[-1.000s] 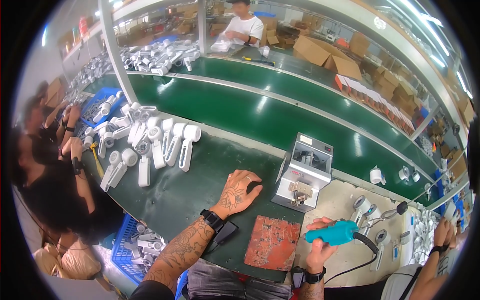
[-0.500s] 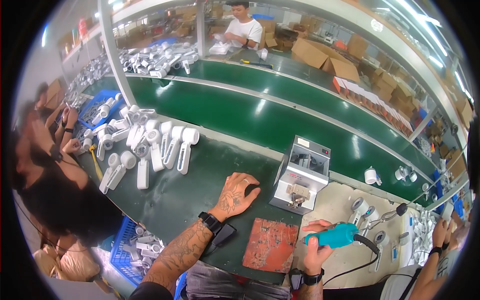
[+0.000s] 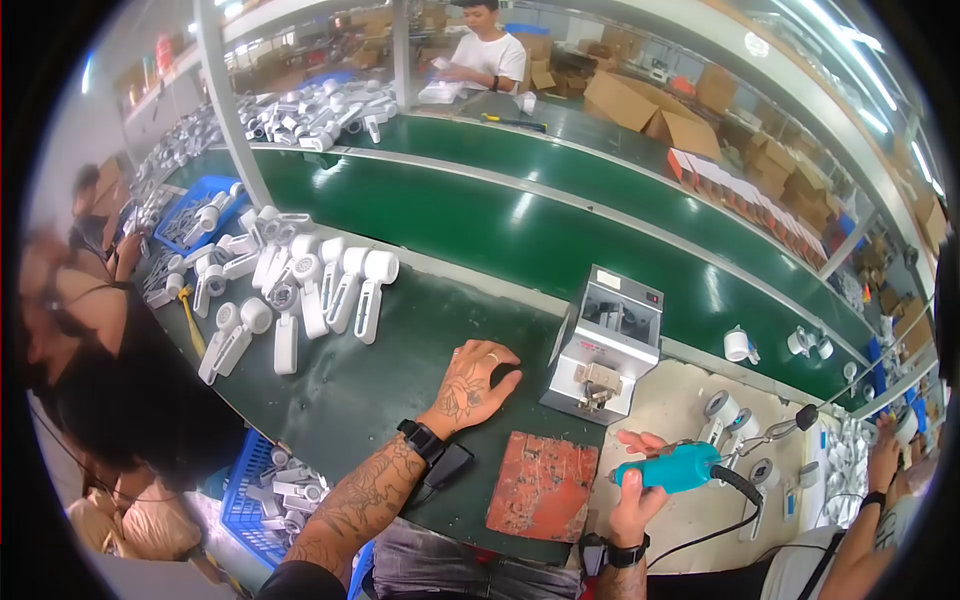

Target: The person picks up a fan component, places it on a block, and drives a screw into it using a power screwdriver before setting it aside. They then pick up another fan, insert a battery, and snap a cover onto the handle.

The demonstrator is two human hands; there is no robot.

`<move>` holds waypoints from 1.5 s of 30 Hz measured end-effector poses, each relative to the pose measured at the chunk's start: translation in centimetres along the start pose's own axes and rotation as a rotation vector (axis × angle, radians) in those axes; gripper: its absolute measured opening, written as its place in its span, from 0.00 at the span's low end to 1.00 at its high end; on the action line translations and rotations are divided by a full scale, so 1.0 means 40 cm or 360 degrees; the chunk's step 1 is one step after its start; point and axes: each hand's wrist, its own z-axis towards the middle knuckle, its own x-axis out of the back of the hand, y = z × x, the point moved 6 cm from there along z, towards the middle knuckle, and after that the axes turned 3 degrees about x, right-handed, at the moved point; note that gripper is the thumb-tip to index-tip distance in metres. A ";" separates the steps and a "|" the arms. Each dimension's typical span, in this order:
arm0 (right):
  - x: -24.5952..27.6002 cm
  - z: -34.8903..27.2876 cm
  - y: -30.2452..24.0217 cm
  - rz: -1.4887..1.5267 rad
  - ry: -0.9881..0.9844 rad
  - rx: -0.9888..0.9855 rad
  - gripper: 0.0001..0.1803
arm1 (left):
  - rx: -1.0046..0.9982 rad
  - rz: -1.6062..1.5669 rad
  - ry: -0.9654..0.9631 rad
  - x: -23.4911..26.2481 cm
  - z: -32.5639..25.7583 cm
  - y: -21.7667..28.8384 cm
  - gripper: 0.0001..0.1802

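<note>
there, right hand [image 3: 634,495] grips smooth teal screwdriver [image 3: 680,467].

Left hand [image 3: 470,385] fingers' contents hidden

A long green conveyor belt [image 3: 520,215] runs slantwise through the room, with a second green strip [image 3: 600,170] behind it and a pale rail [image 3: 560,200] between the two. In front lies a dark green bench [image 3: 370,385], which meets a beige mat [image 3: 670,420] at the right. A grey post [image 3: 232,100] rises from the belt's edge at the left, and a shelf [image 3: 290,15] crosses overhead. Brown cartons [image 3: 650,110] are stacked behind the far strip (more of them line the right wall, blurred). Tube lights [image 3: 850,90] shine along the upper right. A blue crate [image 3: 255,495] sits below the bench at the lower left.
</note>
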 end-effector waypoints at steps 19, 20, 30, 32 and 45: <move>0.018 -0.007 0.026 -0.0026 -0.0026 0.0010 0.36 | 0.0003 0.0005 -0.0011 0.000 -0.001 0.002 0.11; 0.015 -0.011 0.034 -0.0070 -0.0135 0.0025 0.36 | 0.0000 0.0003 -0.0012 0.000 0.000 0.003 0.11; -0.015 0.008 -0.004 -0.0054 -0.0209 0.0124 0.39 | 0.0021 0.0013 -0.0024 0.000 -0.003 -0.002 0.10; -0.013 0.003 -0.002 0.0026 -0.0105 0.0062 0.39 | 0.0022 0.0013 -0.0019 -0.002 -0.002 -0.001 0.11; -0.009 -0.001 0.007 0.0173 -0.0121 0.0015 0.37 | 0.0026 0.0022 -0.0037 -0.001 -0.001 -0.002 0.11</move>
